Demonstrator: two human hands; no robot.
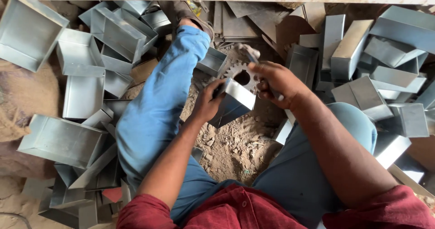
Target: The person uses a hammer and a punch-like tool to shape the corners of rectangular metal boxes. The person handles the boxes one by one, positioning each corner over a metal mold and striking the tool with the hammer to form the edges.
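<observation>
- Sheet-metal box, small and open-topped, sits tilted between the person's knees above the dirt floor, resting at or just in front of a toothed gear wheel half sunk in the ground.
- Finished boxes lie heaped on the far left; a careless shift of the blue-trousered leg stretched out beside them could, I judge, knock them over or dent them.
- Left hand is curled shut around the box's left edge, thumb over the rim. Thin cut edges look sharp, so a slip of this grip could well slice the fingers.
- Because only one side of the box is held, a blow landing off-centre might twist it out of the hand or crease a wall.
- Right hand is closed in a fist on the handle of a metal tool, raised just above the box; its exact kind is blurred.
- With the left thumb so near the tool's head, a misjudged stroke risks striking it.
- More boxes crowd the right side near the elbow, leaving little room to swing freely.
</observation>
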